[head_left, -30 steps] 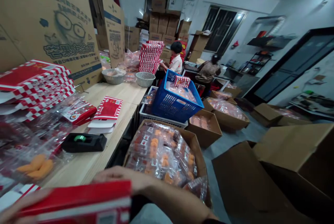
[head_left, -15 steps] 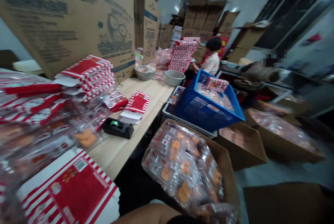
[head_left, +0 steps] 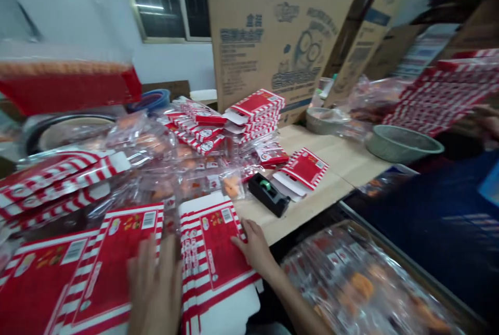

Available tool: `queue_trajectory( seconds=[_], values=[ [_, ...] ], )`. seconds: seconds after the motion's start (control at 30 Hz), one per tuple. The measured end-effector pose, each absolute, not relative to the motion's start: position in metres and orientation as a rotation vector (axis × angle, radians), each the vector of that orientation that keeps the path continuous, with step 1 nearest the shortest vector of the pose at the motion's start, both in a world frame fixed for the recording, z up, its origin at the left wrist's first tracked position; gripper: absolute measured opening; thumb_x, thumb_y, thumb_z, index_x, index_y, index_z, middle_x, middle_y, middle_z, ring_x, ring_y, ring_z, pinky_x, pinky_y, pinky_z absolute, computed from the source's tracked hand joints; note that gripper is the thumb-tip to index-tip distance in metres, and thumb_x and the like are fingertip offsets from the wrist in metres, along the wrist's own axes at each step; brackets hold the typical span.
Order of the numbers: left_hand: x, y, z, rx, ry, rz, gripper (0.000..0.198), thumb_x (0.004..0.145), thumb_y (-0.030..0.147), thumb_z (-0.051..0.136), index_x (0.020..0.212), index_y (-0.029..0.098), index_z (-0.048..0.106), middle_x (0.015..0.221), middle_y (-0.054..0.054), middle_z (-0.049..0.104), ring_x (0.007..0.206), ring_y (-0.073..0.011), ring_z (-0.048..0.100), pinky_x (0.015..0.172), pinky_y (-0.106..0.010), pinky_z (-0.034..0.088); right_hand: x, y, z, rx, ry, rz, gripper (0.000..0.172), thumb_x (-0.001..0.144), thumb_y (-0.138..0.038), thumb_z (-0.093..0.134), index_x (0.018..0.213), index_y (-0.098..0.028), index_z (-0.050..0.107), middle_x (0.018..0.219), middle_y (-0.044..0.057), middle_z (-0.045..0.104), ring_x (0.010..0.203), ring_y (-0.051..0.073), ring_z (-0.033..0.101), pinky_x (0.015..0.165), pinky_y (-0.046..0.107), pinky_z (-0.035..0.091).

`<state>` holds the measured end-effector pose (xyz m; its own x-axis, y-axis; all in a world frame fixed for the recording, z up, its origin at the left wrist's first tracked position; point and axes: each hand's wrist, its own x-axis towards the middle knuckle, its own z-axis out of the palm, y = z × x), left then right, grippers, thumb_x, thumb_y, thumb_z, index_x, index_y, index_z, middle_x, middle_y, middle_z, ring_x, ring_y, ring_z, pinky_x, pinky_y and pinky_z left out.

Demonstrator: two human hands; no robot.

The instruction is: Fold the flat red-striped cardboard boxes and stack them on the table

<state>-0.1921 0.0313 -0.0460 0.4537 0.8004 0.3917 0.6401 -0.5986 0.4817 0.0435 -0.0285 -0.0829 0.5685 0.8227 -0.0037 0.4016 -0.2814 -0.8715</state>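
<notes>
Red-and-white striped flattened cartons [head_left: 222, 252] lie stacked in front of me, with white flaps at both ends. My right hand [head_left: 255, 249] grips this stack's right edge, thumb on the printed face and fingers along the side. My left hand [head_left: 156, 278], blurred by motion, has its fingers stretched out over another flat striped carton [head_left: 117, 257]. It seems to hold nothing; whether it touches the carton I cannot tell. More flat cartons [head_left: 42, 278] overlap at the lower left. A black tape dispenser [head_left: 268, 194] stands beyond my right hand.
Clear bags with orange pieces [head_left: 152, 142] cover the table's left side. Folded cartons [head_left: 259, 111] are piled behind. A box of bagged pieces [head_left: 362, 288] stands right of the table, by a blue crate [head_left: 440, 210]. Grey bowls [head_left: 403, 142] sit farther back; a large cardboard sheet [head_left: 280, 38] stands upright.
My view has swung left, from the boxes and co-workers on the right to the table. Both hands now show over the cartons; earlier only part of an arm showed at the bottom.
</notes>
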Motion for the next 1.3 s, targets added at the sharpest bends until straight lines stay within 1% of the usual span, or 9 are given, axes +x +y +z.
queue_trajectory(
  seconds=[0.1,0.27,0.4,0.57,0.73,0.97,1.1,1.17,1.3],
  values=[
    [-0.134,0.021,-0.053,2.492,1.087,0.724,0.044,0.09,0.022,0.038,0.133,0.028,0.043,0.145,-0.009,0.039,0.135,-0.0296,0.031,0.104,-0.053,0.034,0.045,-0.04,-0.089,-1.778,-0.988,0.612,0.029,0.079,-0.023,0.055,0.107,-0.016,0.061,0.111,0.013,0.06,0.109,0.028,0.053,0.098,0.044,0.04],
    [-0.069,0.042,-0.049,2.384,1.176,0.612,0.036,0.092,0.023,0.035,0.124,0.015,0.049,0.132,-0.015,0.051,0.129,-0.0273,0.04,0.103,-0.047,0.036,0.039,-0.063,-0.07,-1.581,-0.974,0.715,0.03,0.088,-0.035,0.047,0.111,-0.018,0.057,0.11,0.012,0.061,0.105,0.023,0.058,0.093,0.038,0.046],
    [-0.069,0.066,-0.027,2.322,1.273,0.501,0.031,0.092,0.034,0.037,0.102,0.014,0.058,0.099,-0.013,0.066,0.09,-0.0245,0.063,0.08,-0.038,0.047,0.038,-0.077,-0.054,-1.42,-0.963,0.919,0.032,0.09,-0.04,0.047,0.115,-0.022,0.057,0.111,0.009,0.065,0.104,0.022,0.061,0.091,0.035,0.048],
    [-0.076,0.071,0.008,2.319,1.248,0.219,0.053,0.089,0.051,0.032,0.057,0.018,0.058,0.066,-0.007,0.064,0.063,-0.0204,0.06,0.06,-0.029,0.039,0.025,-0.086,-0.048,-1.32,-0.874,1.202,0.047,0.089,-0.051,0.045,0.127,-0.024,0.052,0.13,0.009,0.055,0.127,0.023,0.043,0.108,0.04,0.029],
    [-0.067,0.061,0.038,2.33,1.191,0.01,0.051,0.081,0.057,0.04,0.048,0.02,0.054,0.046,-0.002,0.053,0.051,-0.0185,0.053,0.052,-0.027,0.03,0.008,-0.086,-0.033,-1.089,-0.948,1.44,0.07,0.08,-0.06,0.053,0.138,-0.023,0.038,0.139,0.01,0.047,0.13,0.024,0.04,0.108,0.042,0.027],
    [-0.069,0.058,0.052,2.366,0.936,-0.073,0.042,0.085,0.043,0.039,0.056,0.019,0.057,0.053,0.001,0.056,0.052,-0.0153,0.051,0.051,-0.025,0.033,-0.001,-0.073,-0.017,-0.922,-0.801,1.451,0.063,0.069,-0.048,0.072,0.121,-0.017,0.055,0.12,0.01,0.063,0.113,0.027,0.057,0.097,0.041,0.042],
    [-0.081,0.042,0.027,2.352,0.97,0.542,0.028,0.087,0.039,0.042,0.097,0.022,0.062,0.103,-0.006,0.065,0.102,-0.0242,0.056,0.092,-0.037,0.039,0.007,-0.071,-0.018,-1.022,-0.687,1.305,0.048,0.067,-0.037,0.076,0.108,-0.014,0.064,0.107,0.009,0.071,0.102,0.026,0.064,0.092,0.04,0.046],
    [-0.09,0.031,0.007,2.125,1.148,0.909,0.046,0.083,0.039,0.053,0.126,0.023,0.046,0.134,-0.01,0.047,0.127,-0.0286,0.038,0.106,-0.047,0.026,0.015,-0.072,-0.02,-1.065,-0.641,1.266,0.046,0.068,-0.036,0.075,0.106,-0.014,0.064,0.106,0.008,0.071,0.101,0.026,0.065,0.092,0.041,0.046],
    [-0.111,0.016,-0.023,1.564,1.12,0.688,0.078,0.084,0.041,0.053,0.145,0.025,0.006,0.149,-0.014,0.027,0.131,-0.027,0.038,0.103,-0.044,0.038,0.026,-0.076,-0.027,-1.12,-0.639,1.255,0.044,0.068,-0.034,0.074,0.106,-0.014,0.064,0.105,0.009,0.071,0.1,0.028,0.065,0.09,0.043,0.048]
  ],
)
